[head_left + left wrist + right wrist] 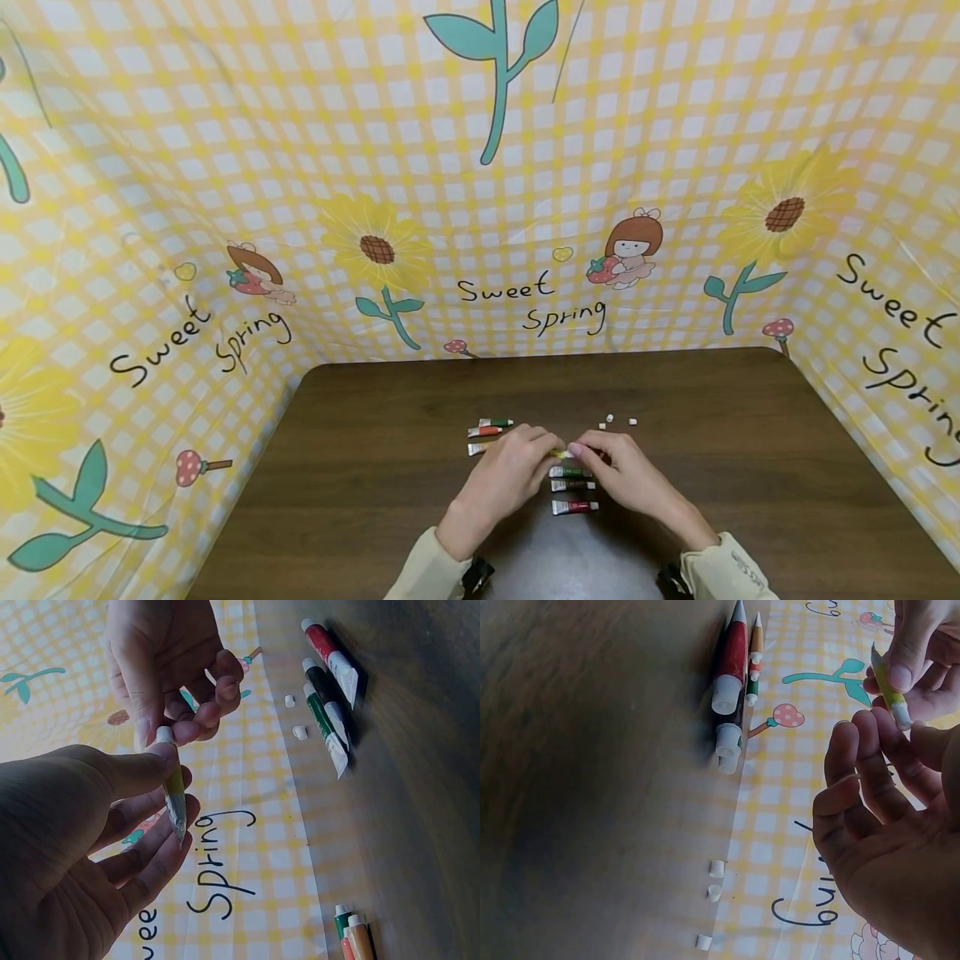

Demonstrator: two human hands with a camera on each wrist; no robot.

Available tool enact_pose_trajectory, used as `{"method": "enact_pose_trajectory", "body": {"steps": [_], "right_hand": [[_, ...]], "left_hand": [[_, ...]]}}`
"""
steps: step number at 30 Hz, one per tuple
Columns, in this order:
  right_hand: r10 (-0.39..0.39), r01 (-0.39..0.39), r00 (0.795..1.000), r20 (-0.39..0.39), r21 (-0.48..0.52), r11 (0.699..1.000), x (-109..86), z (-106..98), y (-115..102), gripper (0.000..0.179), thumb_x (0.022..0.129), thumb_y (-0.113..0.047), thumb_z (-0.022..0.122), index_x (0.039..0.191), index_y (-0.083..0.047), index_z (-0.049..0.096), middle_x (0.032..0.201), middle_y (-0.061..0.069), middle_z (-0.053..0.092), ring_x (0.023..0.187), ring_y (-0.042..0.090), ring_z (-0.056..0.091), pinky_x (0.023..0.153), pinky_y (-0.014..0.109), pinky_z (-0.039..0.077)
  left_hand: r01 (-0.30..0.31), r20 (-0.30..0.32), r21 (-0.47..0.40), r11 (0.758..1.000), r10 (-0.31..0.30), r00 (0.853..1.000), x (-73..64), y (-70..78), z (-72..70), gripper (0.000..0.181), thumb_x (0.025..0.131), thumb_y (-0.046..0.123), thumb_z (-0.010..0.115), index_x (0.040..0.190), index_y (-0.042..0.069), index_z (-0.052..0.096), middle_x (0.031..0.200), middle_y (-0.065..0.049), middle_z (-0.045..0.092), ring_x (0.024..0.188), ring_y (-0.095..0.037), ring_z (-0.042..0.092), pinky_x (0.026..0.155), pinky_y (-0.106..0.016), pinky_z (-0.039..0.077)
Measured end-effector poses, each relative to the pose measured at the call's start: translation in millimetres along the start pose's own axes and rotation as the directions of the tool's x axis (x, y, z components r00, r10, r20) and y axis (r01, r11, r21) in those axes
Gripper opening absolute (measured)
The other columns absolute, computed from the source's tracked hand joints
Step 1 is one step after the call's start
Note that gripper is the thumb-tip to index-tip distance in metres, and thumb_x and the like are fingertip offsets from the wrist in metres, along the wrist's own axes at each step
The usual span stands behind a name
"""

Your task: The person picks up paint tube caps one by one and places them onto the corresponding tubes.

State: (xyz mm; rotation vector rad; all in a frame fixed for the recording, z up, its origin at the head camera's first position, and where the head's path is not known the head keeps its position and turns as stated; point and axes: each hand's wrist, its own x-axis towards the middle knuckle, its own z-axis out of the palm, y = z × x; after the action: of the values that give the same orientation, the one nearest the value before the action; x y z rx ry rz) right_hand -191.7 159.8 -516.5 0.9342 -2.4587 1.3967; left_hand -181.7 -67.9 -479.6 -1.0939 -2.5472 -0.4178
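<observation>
A small yellow paint tube (175, 784) is pinched between the thumb and fingers of my left hand (506, 471), raised above the table. Its white cap (901, 715) points toward my right hand (633, 475). The thumb and fingertips of that hand pinch around the cap, while its other fingers curl loosely. Just below the hands in the head view lie a green tube (566, 472), a dark tube (573, 485) and a dark red tube (576, 507) in a column.
Left of the hands lie another green tube (497, 422), an orange-red tube (484, 432) and an ochre tube (478, 448), partly behind the left hand. Three loose white caps, one a white cap (632, 422), sit beyond the right hand. Checked cloth (480, 208) walls surround the brown table (360, 483).
</observation>
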Motion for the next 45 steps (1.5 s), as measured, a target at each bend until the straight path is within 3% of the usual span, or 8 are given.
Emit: {"method": "enact_pose_trajectory", "body": {"steps": [5,9,13,18,27,32,45], "right_hand": [[0.021,-0.021,1.0,0.003,-0.005,1.0,-0.4,0.6,0.9,0.033,0.111,-0.016,0.058,0.079,-0.015,0.065,0.07,-0.012,0.052,0.066,0.0,0.05,0.061,0.023,0.045],[0.03,-0.03,0.999,-0.025,-0.001,1.0,-1.1,-1.5,-0.2,0.023,0.109,-0.014,0.062,0.089,-0.016,0.072,0.076,-0.005,0.063,0.068,0.002,0.055,0.061,0.024,0.049],[-0.029,0.03,0.997,-0.072,0.016,0.999,-0.1,-3.3,-1.6,0.01,0.101,-0.009,0.073,0.103,-0.018,0.076,0.088,-0.004,0.072,0.072,0.005,0.063,0.059,0.024,0.053],[-0.115,0.12,0.989,-0.09,0.047,0.992,1.9,-3.6,-1.2,0.022,0.092,0.0,0.081,0.106,-0.016,0.077,0.094,0.002,0.074,0.073,0.011,0.066,0.055,0.024,0.053],[-0.173,0.178,0.979,-0.107,0.043,0.983,1.4,-0.5,1.9,0.027,0.088,0.007,0.082,0.106,-0.013,0.076,0.096,0.004,0.073,0.072,0.013,0.066,0.054,0.024,0.053],[-0.175,0.181,0.978,-0.11,0.042,0.983,1.1,0.1,1.4,0.027,0.088,0.008,0.081,0.106,-0.012,0.076,0.095,0.005,0.073,0.071,0.014,0.066,0.054,0.025,0.052],[-0.109,0.111,0.99,-0.089,0.02,0.994,0.8,0.5,1.3,0.016,0.096,-0.005,0.079,0.101,-0.02,0.078,0.093,-0.009,0.072,0.075,0.005,0.062,0.057,0.024,0.052]], "left_hand": [[-0.007,-0.01,-0.003,1.0,0.007,1.0,-0.2,-0.4,-0.4,0.011,0.101,0.017,0.076,0.112,0.016,0.078,0.108,0.006,0.077,0.097,-0.011,0.071,0.086,-0.024,0.059],[-0.017,-0.025,-0.005,1.0,0.017,1.0,-0.3,-1.2,-0.6,0.011,0.1,0.017,0.077,0.111,0.015,0.078,0.108,0.005,0.078,0.096,-0.011,0.071,0.085,-0.024,0.059],[-0.007,-0.018,-0.015,1.0,0.007,1.0,-0.7,-2.4,-0.9,0.011,0.101,0.017,0.077,0.111,0.015,0.078,0.107,0.005,0.077,0.096,-0.011,0.07,0.085,-0.024,0.059],[0.02,0.001,-0.027,0.999,-0.02,1.0,-0.7,-2.5,-1.9,0.011,0.102,0.017,0.075,0.112,0.016,0.078,0.109,0.005,0.077,0.096,-0.011,0.07,0.085,-0.024,0.059],[0.032,0.01,-0.04,0.999,-0.032,0.999,-0.5,-2.4,-2.8,0.011,0.102,0.016,0.075,0.112,0.015,0.078,0.11,0.005,0.077,0.096,-0.011,0.07,0.085,-0.024,0.058],[0.032,0.011,-0.039,0.999,-0.032,0.999,-0.7,-1.9,-3.6,0.011,0.102,0.017,0.074,0.113,0.016,0.078,0.11,0.005,0.077,0.097,-0.011,0.07,0.085,-0.023,0.058],[0.014,-0.007,-0.034,0.999,-0.014,1.0,-0.2,-0.9,-4.3,0.01,0.102,0.016,0.074,0.111,0.016,0.078,0.108,0.005,0.077,0.096,-0.011,0.069,0.084,-0.024,0.058]]}}
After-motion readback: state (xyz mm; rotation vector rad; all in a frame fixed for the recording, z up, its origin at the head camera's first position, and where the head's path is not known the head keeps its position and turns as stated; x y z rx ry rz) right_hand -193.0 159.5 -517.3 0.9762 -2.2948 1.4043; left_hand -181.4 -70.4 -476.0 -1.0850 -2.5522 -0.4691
